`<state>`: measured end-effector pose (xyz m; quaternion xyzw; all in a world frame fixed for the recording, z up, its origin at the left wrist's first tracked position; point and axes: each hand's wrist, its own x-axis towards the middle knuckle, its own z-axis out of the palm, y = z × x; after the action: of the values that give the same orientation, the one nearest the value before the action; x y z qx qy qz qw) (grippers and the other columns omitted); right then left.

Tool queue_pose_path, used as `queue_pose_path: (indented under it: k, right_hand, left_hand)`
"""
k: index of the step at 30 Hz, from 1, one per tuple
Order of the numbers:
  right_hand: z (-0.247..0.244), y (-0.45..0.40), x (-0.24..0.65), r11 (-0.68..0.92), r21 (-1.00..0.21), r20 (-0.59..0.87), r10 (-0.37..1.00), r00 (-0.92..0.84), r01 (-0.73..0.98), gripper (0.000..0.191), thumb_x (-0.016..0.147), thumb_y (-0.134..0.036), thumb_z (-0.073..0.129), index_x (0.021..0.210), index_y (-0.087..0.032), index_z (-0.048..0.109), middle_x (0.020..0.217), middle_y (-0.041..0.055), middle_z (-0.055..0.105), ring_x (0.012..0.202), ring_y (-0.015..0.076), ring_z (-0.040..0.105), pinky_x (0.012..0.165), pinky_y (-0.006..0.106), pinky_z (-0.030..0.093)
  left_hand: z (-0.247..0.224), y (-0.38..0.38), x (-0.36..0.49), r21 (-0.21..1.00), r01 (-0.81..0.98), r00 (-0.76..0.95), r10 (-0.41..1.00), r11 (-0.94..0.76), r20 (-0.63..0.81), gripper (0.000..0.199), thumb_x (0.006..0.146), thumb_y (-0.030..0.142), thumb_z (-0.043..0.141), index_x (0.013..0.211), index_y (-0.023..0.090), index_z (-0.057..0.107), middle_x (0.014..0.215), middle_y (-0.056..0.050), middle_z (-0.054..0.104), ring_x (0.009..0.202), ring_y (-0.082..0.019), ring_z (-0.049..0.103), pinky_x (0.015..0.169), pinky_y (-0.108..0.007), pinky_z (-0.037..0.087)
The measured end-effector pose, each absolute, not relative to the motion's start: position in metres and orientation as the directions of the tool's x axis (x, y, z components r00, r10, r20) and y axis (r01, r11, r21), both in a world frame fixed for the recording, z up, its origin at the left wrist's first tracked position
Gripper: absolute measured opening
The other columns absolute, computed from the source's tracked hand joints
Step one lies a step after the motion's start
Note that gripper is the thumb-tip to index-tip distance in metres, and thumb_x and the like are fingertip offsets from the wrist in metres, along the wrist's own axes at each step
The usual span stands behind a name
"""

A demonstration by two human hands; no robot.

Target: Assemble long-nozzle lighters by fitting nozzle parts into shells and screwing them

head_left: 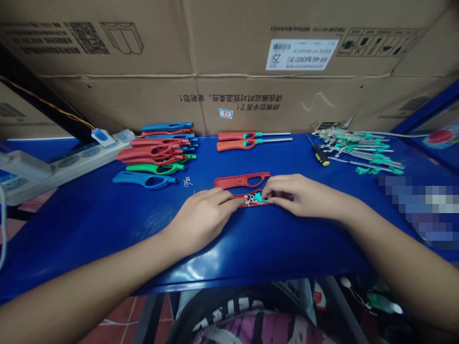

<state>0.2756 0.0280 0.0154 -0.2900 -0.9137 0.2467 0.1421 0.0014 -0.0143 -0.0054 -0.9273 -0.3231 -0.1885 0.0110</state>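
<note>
On the blue table, a red lighter shell half [247,204] lies between my hands, with white wires and a teal trigger [257,197] inside it. My left hand [208,212] is closed over the shell's left end, its thumb and fingers pressing near the wires. At the right end, my right hand [299,197] pinches by the teal trigger; its fingertips partly hide what they grip. Just behind lies another red shell half [236,182], open side up and touched by neither hand.
Two orange assembled lighters [236,145] lie at the back. Red, blue and green shells [152,153] are piled left, near small screws [187,181] and a power strip [77,160]. Teal-and-metal inner parts [373,148] and a screwdriver [320,155] lie right. A cardboard box [143,91] stands behind.
</note>
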Motion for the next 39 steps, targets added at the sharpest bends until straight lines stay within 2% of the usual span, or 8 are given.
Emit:
queue_pose_path:
  k: [9,15,20,26,30,34,37,39]
  right_hand:
    - [0.015,0.028,0.276,0.705,-0.528,0.110,0.610,-0.785,0.474,0.011,0.095,-0.018,0.056,0.098,-0.018,0.066,0.095,0.0044,0.068,0.080,0.0135,0.060,0.071,0.026,0.046]
    - [0.016,0.027,0.275,0.711,-0.546,0.140,0.599,-0.788,0.443,0.011,0.093,-0.016,0.056,0.099,-0.018,0.066,0.096,0.0045,0.067,0.078,0.0130,0.059,0.070,0.026,0.047]
    - [0.018,0.026,0.271,0.719,-0.552,0.204,0.608,-0.768,0.423,0.019,0.097,-0.018,0.049,0.107,-0.020,0.066,0.106,0.0081,0.066,0.096,0.0180,0.063,0.085,0.032,0.051]
    - [0.003,0.033,0.271,0.704,-0.430,0.224,0.690,-0.688,0.566,0.033,0.095,-0.012,0.046,0.120,-0.024,0.064,0.124,0.0106,0.057,0.111,0.0230,0.060,0.096,0.040,0.051]
    - [-0.003,0.039,0.274,0.688,-0.410,0.214,0.711,-0.670,0.599,0.017,0.093,-0.016,0.056,0.107,-0.020,0.064,0.118,0.0109,0.057,0.113,0.0254,0.056,0.100,0.045,0.048]
    - [0.000,0.040,0.274,0.679,-0.436,0.296,0.728,-0.618,0.591,0.002,0.093,-0.020,0.060,0.092,-0.019,0.061,0.106,0.0089,0.061,0.101,0.0229,0.058,0.092,0.042,0.050]
    - [0.002,0.038,0.270,0.582,-0.579,0.317,0.806,-0.500,0.571,0.007,0.093,-0.025,0.060,0.093,-0.019,0.063,0.093,0.0059,0.066,0.081,0.0172,0.061,0.073,0.032,0.051]
    - [0.002,0.036,0.267,0.464,-0.691,0.252,0.873,-0.418,0.554,0.014,0.092,-0.032,0.063,0.093,-0.018,0.066,0.085,0.0039,0.068,0.068,0.0144,0.059,0.060,0.027,0.048]
  left_hand:
    - [-0.002,-0.015,0.004,0.141,0.630,0.697,0.636,-0.764,0.331,0.018,0.100,0.021,0.052,0.109,0.017,0.067,0.099,-0.006,0.074,0.094,-0.024,0.070,0.084,-0.041,0.060]
    - [-0.003,-0.015,0.003,0.156,0.630,0.698,0.643,-0.761,0.316,0.020,0.102,0.021,0.048,0.112,0.018,0.065,0.102,-0.007,0.072,0.098,-0.023,0.068,0.085,-0.038,0.059]
    - [0.001,-0.016,0.003,0.179,0.631,0.703,0.654,-0.755,0.280,0.021,0.102,0.022,0.046,0.112,0.018,0.064,0.103,-0.008,0.070,0.098,-0.022,0.065,0.083,-0.036,0.057]
    - [0.009,-0.013,0.002,0.200,0.640,0.683,0.668,-0.742,0.295,0.020,0.101,0.024,0.049,0.110,0.018,0.065,0.107,-0.007,0.069,0.101,-0.022,0.063,0.086,-0.036,0.056]
    - [0.009,-0.007,-0.002,0.193,0.674,0.628,0.691,-0.713,0.359,0.023,0.100,0.024,0.049,0.114,0.017,0.066,0.111,-0.009,0.070,0.104,-0.024,0.061,0.090,-0.039,0.054]
    - [0.006,-0.001,-0.003,0.205,0.679,0.592,0.691,-0.705,0.415,0.029,0.100,0.024,0.052,0.125,0.017,0.065,0.124,-0.010,0.068,0.114,-0.025,0.059,0.101,-0.042,0.051]
    - [0.006,0.000,-0.005,0.184,0.670,0.600,0.670,-0.720,0.438,0.035,0.100,0.026,0.054,0.133,0.019,0.061,0.133,-0.011,0.064,0.121,-0.027,0.057,0.104,-0.046,0.050]
    - [0.007,0.001,-0.006,0.158,0.659,0.612,0.647,-0.735,0.456,0.038,0.099,0.028,0.057,0.136,0.019,0.058,0.133,-0.012,0.064,0.120,-0.028,0.058,0.102,-0.048,0.051]
